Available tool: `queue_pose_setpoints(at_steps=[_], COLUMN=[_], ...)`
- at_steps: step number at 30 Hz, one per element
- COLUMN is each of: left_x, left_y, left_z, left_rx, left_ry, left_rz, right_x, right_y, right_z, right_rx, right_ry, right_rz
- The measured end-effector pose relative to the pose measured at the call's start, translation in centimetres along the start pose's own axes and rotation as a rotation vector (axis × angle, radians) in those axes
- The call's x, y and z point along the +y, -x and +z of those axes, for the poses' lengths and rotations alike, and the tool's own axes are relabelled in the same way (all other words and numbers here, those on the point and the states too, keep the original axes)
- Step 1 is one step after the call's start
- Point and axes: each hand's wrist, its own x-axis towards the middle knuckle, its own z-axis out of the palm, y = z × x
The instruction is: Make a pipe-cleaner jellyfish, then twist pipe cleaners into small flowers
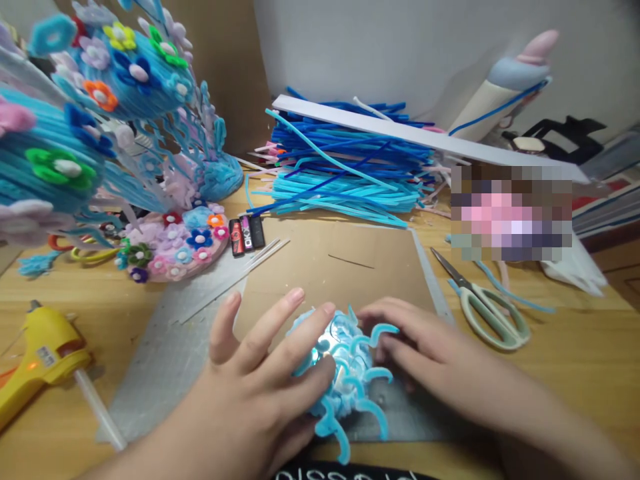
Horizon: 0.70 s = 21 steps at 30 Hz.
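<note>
A round light-blue pipe-cleaner piece (345, 353) with curled arms sits low in the middle, its inside holding shiny, lit-looking clear material. My left hand (270, 373) grips its left side; the index finger reaches over the top and the thumb is partly hidden beneath. The other fingers of that hand are spread. On the opposite side, my right hand (420, 347) has its fingers curled against the rim, with the fingertips partly hidden. Under the piece are a brown cardboard sheet (300, 260) and a grey cutting mat (155, 360).
A yellow glue gun (55, 347) lies at left, and green-handled scissors (490, 307) at right. Blue pipe cleaners (345, 160) are piled behind. Flower-covered pipe-cleaner models (135, 73) stand at back left, near small batteries (245, 233) and clear glue sticks (260, 253).
</note>
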Motion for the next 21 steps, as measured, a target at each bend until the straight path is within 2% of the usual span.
queue_pose_setpoints(at_steps=[3,5,13,21], left_x=[0.0,0.0,-0.1,-0.6], left_y=[0.0,0.0,0.4,0.7], left_z=[-0.1,-0.2,-0.7,-0.9], left_rx=[0.010,0.022,0.021,0.002], left_ry=[0.009,0.007,-0.009,-0.029], left_rz=[-0.021,-0.044,-0.111,-0.061], right_x=[-0.2,-0.2,-0.1,-0.5], right_y=[-0.4,-0.4,-0.7,-0.6], right_z=[0.5,0.7,1.4,1.6], right_rx=[-0.191,-0.246,-0.253,-0.250], right_ry=[-0.088,-0.196,-0.370,-0.384], right_rz=[-0.089,-0.104,-0.070,-0.048])
